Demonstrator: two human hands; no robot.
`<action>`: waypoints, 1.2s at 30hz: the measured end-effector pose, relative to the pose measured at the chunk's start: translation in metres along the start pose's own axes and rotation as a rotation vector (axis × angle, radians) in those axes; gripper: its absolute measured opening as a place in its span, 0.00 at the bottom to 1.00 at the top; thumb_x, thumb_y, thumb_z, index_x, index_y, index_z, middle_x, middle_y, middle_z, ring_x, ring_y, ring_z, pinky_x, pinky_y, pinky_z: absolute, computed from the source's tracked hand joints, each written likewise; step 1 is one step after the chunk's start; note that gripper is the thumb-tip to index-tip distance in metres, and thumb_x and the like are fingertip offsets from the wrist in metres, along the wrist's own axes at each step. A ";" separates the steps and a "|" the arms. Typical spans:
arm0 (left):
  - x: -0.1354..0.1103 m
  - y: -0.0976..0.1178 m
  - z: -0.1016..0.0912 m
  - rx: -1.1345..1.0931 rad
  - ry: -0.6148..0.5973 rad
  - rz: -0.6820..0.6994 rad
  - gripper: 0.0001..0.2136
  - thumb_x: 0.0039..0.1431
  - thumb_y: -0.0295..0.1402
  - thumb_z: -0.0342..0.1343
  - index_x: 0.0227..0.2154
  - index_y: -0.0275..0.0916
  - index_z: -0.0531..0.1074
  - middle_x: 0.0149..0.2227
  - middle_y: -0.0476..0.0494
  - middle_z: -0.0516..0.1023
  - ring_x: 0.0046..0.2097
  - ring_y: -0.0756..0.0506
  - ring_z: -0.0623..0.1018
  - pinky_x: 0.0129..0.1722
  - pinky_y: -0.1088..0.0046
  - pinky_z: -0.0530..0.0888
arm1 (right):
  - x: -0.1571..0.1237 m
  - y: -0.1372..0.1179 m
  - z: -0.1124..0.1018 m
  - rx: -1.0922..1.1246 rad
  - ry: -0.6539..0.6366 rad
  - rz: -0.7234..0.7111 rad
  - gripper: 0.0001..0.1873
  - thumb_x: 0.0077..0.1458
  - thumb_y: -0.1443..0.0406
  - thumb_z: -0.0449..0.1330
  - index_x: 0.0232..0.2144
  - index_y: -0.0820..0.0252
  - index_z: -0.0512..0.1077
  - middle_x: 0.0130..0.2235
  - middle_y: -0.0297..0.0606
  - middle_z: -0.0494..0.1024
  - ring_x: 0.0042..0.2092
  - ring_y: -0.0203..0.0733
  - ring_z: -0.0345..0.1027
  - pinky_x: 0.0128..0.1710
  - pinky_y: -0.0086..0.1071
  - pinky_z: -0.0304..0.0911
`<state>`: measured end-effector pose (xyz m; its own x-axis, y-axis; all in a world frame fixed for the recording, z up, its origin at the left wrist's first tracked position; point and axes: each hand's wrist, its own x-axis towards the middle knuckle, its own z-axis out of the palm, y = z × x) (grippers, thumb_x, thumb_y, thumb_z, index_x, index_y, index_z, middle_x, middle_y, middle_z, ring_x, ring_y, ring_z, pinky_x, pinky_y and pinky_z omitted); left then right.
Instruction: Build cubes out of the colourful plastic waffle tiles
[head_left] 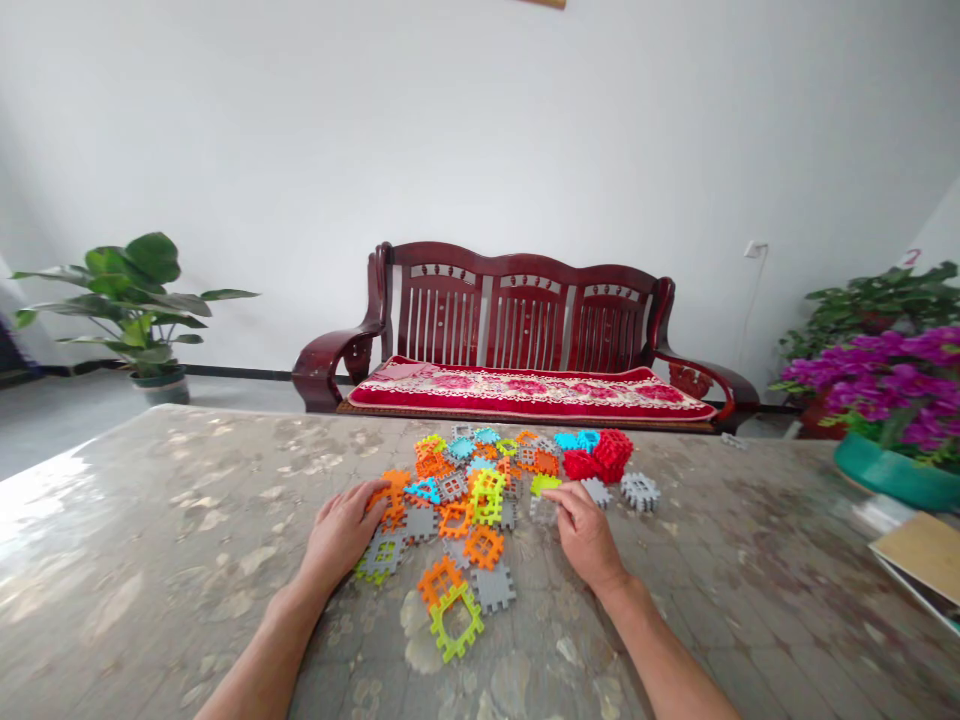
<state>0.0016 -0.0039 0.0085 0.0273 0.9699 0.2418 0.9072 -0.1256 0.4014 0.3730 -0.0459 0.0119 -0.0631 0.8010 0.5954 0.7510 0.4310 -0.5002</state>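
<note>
Pieces (488, 497), notch-edged, on middle worktop (225, 520): loosely curved left hand (341, 532) at orange pieces (396, 484), nearly closed right hand (587, 535) at 1 lime piece (545, 484); holds indiscernible. Apparent step: selection, next calling for secure pinch.

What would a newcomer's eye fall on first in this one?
Probably the bright heap of interlocking plastic tiles on the table, with the left hand at its left side and the right hand toward its right. Then the purple flowers at the picture's right edge, and the dark red wooden bench beyond the table.
</note>
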 end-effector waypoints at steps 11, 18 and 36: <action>0.000 0.003 -0.003 0.002 -0.005 0.013 0.17 0.63 0.39 0.42 0.48 0.46 0.72 0.52 0.46 0.77 0.53 0.43 0.74 0.57 0.63 0.64 | 0.011 0.001 -0.002 -0.056 -0.074 -0.148 0.29 0.54 0.76 0.45 0.51 0.51 0.72 0.50 0.37 0.77 0.53 0.41 0.68 0.56 0.43 0.62; 0.000 0.001 -0.001 0.003 0.004 0.009 0.17 0.63 0.40 0.43 0.48 0.47 0.72 0.52 0.47 0.77 0.53 0.44 0.74 0.57 0.63 0.63 | 0.008 0.013 0.001 -0.174 0.085 0.070 0.24 0.55 0.72 0.48 0.52 0.58 0.70 0.50 0.43 0.76 0.52 0.44 0.68 0.55 0.44 0.62; -0.001 0.004 -0.003 0.017 -0.001 0.001 0.17 0.63 0.40 0.42 0.49 0.46 0.72 0.52 0.47 0.77 0.53 0.44 0.75 0.57 0.63 0.64 | 0.001 -0.006 -0.003 -0.504 -0.136 0.130 0.25 0.53 0.63 0.61 0.54 0.55 0.68 0.54 0.40 0.74 0.53 0.49 0.64 0.52 0.39 0.56</action>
<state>0.0035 -0.0057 0.0124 0.0281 0.9700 0.2414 0.9142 -0.1226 0.3862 0.3704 -0.0489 0.0178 -0.0086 0.8955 0.4451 0.9787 0.0989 -0.1801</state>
